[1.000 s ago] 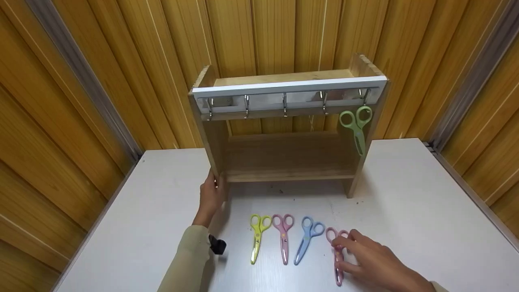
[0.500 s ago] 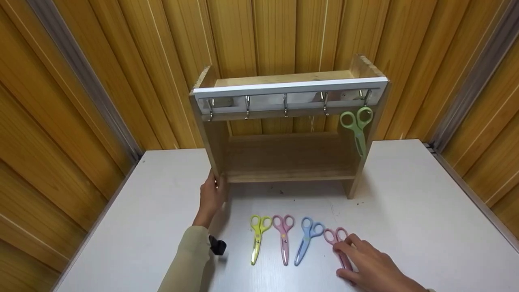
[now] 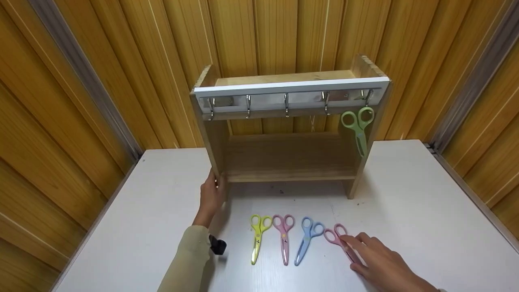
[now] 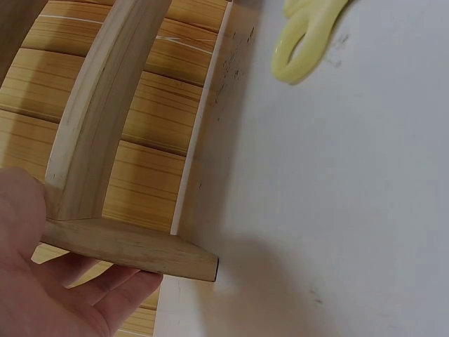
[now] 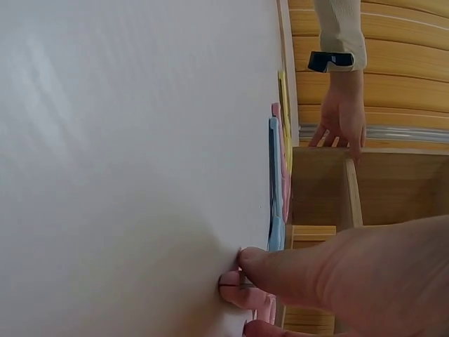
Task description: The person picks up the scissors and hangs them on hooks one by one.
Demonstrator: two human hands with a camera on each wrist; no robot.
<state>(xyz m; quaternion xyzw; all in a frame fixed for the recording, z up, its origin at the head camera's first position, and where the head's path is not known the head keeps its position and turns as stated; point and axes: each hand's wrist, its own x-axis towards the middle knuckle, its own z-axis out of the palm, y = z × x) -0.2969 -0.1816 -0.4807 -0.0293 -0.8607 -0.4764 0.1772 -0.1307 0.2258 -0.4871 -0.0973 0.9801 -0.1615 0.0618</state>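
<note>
With the right hand (image 3: 381,263) only pressing flat fingers on the pink scissors (image 3: 342,241) (nothing gripped yet), they could skid leftward into the blue scissors (image 3: 307,239) just beside.

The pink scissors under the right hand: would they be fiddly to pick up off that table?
Probably a little: the pink scissors lie flat on the smooth white table, so they likely slide when nudged. They look like light, stiff plastic. The finger loops should give the right hand an easy hold.
</note>
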